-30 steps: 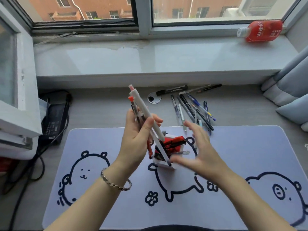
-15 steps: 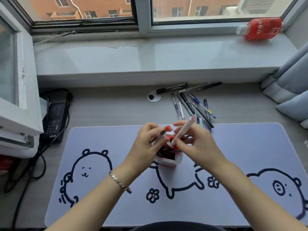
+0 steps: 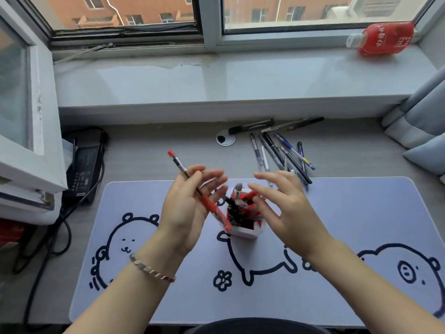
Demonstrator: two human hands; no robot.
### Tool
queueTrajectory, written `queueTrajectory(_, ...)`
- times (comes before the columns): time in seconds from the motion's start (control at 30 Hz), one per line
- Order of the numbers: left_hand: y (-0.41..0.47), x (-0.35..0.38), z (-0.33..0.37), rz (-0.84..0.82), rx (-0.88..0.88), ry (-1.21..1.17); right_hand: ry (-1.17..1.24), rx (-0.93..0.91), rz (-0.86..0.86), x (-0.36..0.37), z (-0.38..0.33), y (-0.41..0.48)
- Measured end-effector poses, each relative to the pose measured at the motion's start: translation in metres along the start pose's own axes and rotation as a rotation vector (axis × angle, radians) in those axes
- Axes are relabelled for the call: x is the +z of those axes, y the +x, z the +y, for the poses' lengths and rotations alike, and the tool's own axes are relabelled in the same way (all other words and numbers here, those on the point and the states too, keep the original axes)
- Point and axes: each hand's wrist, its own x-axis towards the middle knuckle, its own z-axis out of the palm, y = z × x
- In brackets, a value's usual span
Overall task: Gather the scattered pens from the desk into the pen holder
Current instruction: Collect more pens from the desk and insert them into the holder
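The big gray desk [image 3: 156, 150] has a pale purple mat [image 3: 361, 213] on it w/ bear and pig drawings, and a windowsill [image 3: 216, 78] runs along the back. A red bottle [image 3: 382, 38] lies on its side on the sill, far right. A black box w/ cords [image 3: 83, 172] sits at the left edge of the desk. Both arms reach in from the bottom. The left hand [image 3: 190, 210] is up over the mat, palm partly turned up, fingers spread loose; it has a red pen [image 3: 192, 186] pinched btwn thumb and fingers, so the hand is mostly open but the pen is held. The pen is tilted, red cap end up and to the left, other end down by the rim of the pen holder [image 3: 243, 233]. A chain bracelet [image 3: 151, 270] is on the left wrist. The right hand [image 3: 286, 208] is just right of the holder, fingers spread wide and blurry, holding nothing. The pen holder is a small white cup in the middle of the mat, btwn the 2 hands. It is packed w/ red and black pens; can't count them. Behind the right hand a pile of loose pens [image 3: 281, 153] lies on the desk, approx 9, black, blue and clear ones, some crossing each other. A round white cable hole [image 3: 225, 139] is just left of the pile.
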Motion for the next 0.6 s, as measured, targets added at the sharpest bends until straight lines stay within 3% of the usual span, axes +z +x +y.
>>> queueTrajectory(0.1, -0.011, 0.014, 0.006, -0.107, -0.037, -0.328, 0.372, 0.101, -0.072, -0.017, -0.021, -0.006)
queueTrajectory(0.2, -0.019, 0.031, -0.007, -0.169, -0.031, -0.275, 0.653, 0.147, -0.055, -0.018, -0.038, -0.009)
queueTrajectory(0.3, -0.017, 0.030, -0.020, -0.191, 0.070, 0.148, 0.672, 0.211, 0.106, -0.027, -0.040, -0.005)
queueTrajectory(0.4, -0.008, 0.005, -0.023, -0.147, 0.262, 0.859, 0.561, 0.236, 0.180, -0.058, -0.025, 0.001)
queueTrajectory(0.47, -0.002, -0.016, -0.030, -0.249, 0.280, 1.174, 0.400, 0.254, 0.090, -0.083, -0.018, 0.003)
queueTrajectory(0.6, 0.009, -0.031, -0.053, -0.453, 0.280, 1.362, 0.021, 0.249, -0.266, -0.093, -0.013, 0.008)
